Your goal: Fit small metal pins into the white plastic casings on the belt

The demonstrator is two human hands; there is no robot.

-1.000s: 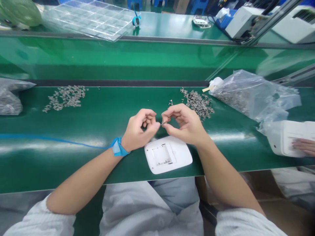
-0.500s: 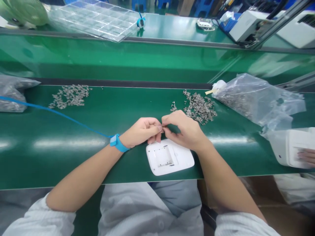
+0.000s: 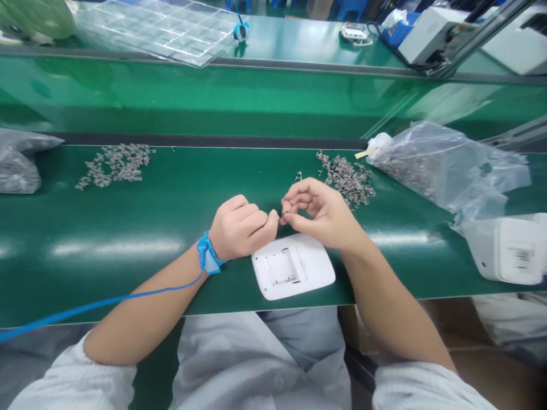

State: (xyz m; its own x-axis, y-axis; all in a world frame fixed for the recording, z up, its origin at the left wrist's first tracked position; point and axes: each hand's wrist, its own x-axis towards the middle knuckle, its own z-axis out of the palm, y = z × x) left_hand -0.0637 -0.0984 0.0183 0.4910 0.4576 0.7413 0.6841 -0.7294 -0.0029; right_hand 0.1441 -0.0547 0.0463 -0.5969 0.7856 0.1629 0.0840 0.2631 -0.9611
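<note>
My left hand (image 3: 243, 226) is closed with its knuckles up, wearing a blue wrist strap (image 3: 210, 253) with a cord. Its thumb and fingertip meet the fingertips of my right hand (image 3: 320, 213), which is pinched, its other fingers curled loosely. A tiny dark speck, apparently a small metal part (image 3: 280, 218), shows at the right fingertips; what the left fingers hold is hidden. Just below both hands lies a white plastic housing (image 3: 316, 267), its square recess facing up. Behind my right hand is a pile of small metal parts (image 3: 348, 181).
Another pile of metal parts (image 3: 117, 164) lies at the left, near a grey plastic bag (image 3: 19, 165). To the right are a clear bag of parts (image 3: 444, 165) and a white device (image 3: 519, 250). A clear compartment tray (image 3: 162, 31) rests on the upper shelf.
My left hand has rolled over so its knuckles face up, and the blue cord has swung down across the forearm. A co-worker's fingers at the right edge have left the white device.
</note>
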